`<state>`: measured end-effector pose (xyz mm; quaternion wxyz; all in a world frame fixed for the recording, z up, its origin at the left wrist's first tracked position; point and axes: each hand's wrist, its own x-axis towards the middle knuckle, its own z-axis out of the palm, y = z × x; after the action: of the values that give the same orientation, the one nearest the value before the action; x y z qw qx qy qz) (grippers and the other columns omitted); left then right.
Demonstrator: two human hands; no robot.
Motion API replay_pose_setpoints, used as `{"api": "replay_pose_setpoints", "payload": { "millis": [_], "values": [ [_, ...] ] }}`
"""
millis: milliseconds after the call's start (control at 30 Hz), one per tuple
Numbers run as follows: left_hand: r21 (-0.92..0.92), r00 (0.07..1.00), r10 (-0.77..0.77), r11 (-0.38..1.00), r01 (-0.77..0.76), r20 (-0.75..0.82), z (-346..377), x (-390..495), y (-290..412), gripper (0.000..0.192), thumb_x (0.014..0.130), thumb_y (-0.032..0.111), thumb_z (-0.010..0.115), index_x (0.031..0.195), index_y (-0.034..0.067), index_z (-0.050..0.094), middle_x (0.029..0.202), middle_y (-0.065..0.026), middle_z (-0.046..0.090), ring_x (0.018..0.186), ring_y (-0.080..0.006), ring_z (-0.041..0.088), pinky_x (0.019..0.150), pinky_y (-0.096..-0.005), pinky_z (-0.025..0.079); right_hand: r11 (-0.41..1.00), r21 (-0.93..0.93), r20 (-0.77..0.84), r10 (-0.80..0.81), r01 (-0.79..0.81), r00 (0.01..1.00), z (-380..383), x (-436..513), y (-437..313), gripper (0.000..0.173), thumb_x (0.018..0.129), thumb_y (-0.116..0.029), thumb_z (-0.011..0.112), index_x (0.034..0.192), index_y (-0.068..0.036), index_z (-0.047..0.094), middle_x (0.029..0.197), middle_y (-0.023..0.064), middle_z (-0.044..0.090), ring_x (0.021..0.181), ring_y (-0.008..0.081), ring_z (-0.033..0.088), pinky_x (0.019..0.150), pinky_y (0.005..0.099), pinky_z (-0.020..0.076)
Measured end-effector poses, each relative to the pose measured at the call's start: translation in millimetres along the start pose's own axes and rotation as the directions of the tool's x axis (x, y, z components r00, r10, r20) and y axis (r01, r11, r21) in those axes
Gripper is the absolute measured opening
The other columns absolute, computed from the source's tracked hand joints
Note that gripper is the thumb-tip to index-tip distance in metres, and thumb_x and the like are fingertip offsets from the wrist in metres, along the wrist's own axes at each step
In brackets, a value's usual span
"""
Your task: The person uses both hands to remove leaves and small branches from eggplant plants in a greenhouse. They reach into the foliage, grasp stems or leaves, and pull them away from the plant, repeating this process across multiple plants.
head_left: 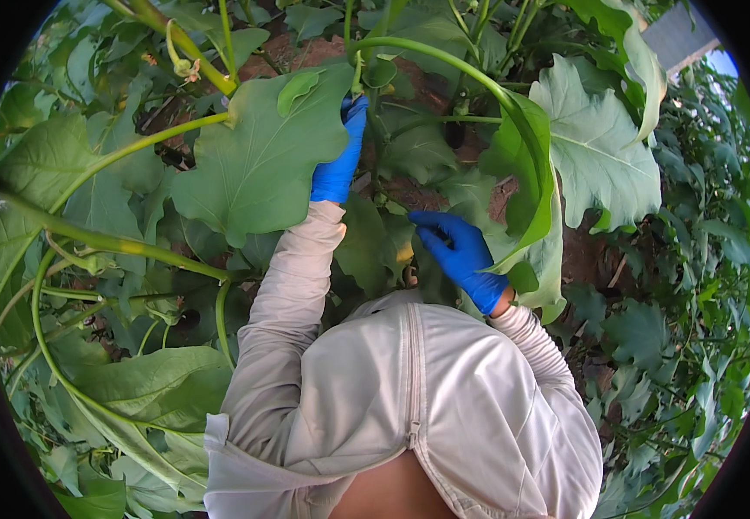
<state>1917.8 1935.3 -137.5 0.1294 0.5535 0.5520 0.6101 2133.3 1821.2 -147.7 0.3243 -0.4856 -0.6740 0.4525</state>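
Observation:
My left hand [341, 159], in a blue glove, reaches up among eggplant plants. A broad green leaf [264, 149] covers part of it, and its fingertips are by a small green flower stalk [357, 74]. Whether the fingers hold that stalk is hidden. My right hand [462, 256], gloved in blue too, is lower and to the right, in front of my chest. Its fingers are bent, with a gap between thumb and forefinger and nothing seen in them. A curled leaf [530, 175] hangs over its wrist side.
Thick leaf stalks [121, 243] cross the left side. A long arched stalk [440, 55] bends over the middle. Brown soil [303, 52] shows between leaves. More dense foliage [706, 259] lines the right, with a grey flat surface [680, 36] at the upper right.

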Motion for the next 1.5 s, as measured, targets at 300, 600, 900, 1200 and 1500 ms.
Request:
{"api": "replay_pose_setpoints", "payload": {
  "millis": [300,600,900,1200,1500],
  "values": [
    [-0.335,0.924,-0.380,0.866,0.371,0.041,-12,-24,43,0.031,0.094,0.029,0.060,0.083,0.001,0.066,0.079,-0.0013,0.062,0.074,-0.0129,0.057,0.076,-0.0295,0.047,0.986,-0.098,0.104,0.143,-0.133,0.984,4,-41,39,0.027,0.095,-0.020,0.055,0.117,-0.011,0.066,0.107,0.0072,0.068,0.093,0.0168,0.063,0.086,0.0300,0.0480],
    [0.000,0.712,0.576,0.777,-0.629,0.401,51,-47,237,0.033,0.078,0.012,0.074,0.110,0.009,0.065,0.103,-0.0055,0.067,0.092,-0.0278,0.063,0.079,-0.0354,0.052,0.953,-0.169,0.450,-0.152,0.251,0.880,-74,-67,80,0.037,0.093,-0.028,0.058,0.125,-0.009,0.060,0.119,0.0142,0.062,0.112,0.0295,0.058,0.098,0.0385,0.0441],
    [0.591,0.671,-0.075,0.554,-0.587,0.737,246,-93,196,0.075,0.089,0.060,0.050,0.143,0.009,0.041,0.082,-0.0168,0.068,0.080,-0.0324,0.067,0.090,-0.0452,0.047,0.957,-0.225,0.497,0.275,-0.184,0.823,-260,-148,130,0.039,0.094,-0.035,0.055,0.122,-0.008,0.063,0.116,0.0196,0.064,0.106,0.0340,0.062,0.091,0.0407,0.0489],
    [0.944,0.534,-0.793,0.330,-0.025,0.292,164,-149,5,0.080,0.084,0.062,0.054,0.136,0.002,0.047,0.121,-0.0248,0.060,0.107,-0.0363,0.062,0.090,-0.0450,0.048,0.968,-0.207,0.080,-0.124,0.138,0.989,-377,-102,110,0.041,0.084,-0.005,0.067,0.125,-0.007,0.060,0.115,0.0143,0.066,0.103,0.0270,0.065,0.089,0.0362,0.0507],
    [-0.186,0.985,0.054,0.979,-0.085,-0.166,315,-14,102,0.055,0.099,0.025,0.052,0.146,0.006,0.033,0.148,-0.0129,0.039,0.127,-0.0226,0.046,0.105,-0.0339,0.038,0.624,-0.552,-0.239,-0.754,0.554,0.612,-422,55,36,0.061,0.074,-0.006,0.077,0.131,-0.007,0.056,0.131,0.0116,0.059,0.118,0.0317,0.054,0.099,0.0366,0.0449]
  ]
}}
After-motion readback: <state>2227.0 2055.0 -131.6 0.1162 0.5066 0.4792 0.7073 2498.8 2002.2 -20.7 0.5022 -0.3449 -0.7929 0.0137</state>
